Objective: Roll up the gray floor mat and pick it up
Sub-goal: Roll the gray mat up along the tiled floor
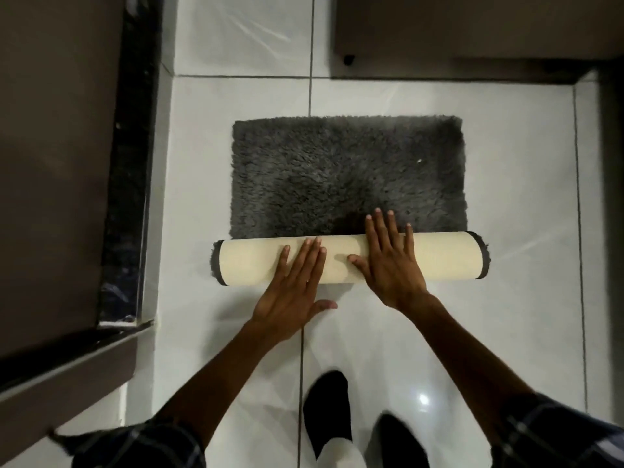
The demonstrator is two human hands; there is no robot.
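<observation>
Both hands lie flat and open on the rolled part of the gray mat: the left hand toward the roll's near side, the right hand across its top. Its cream backing faces outward. Half the mat is unrolled on the white tile floor, beyond the roll.

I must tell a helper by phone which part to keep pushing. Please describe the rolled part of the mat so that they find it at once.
Start from the white tiled floor, where the gray floor mat lies flat. Along the mat's near edge runs a roll, under the left hand and right hand, palms flat. It alone is smooth and cream, with dark ends; the flat part is shaggy gray.
</observation>
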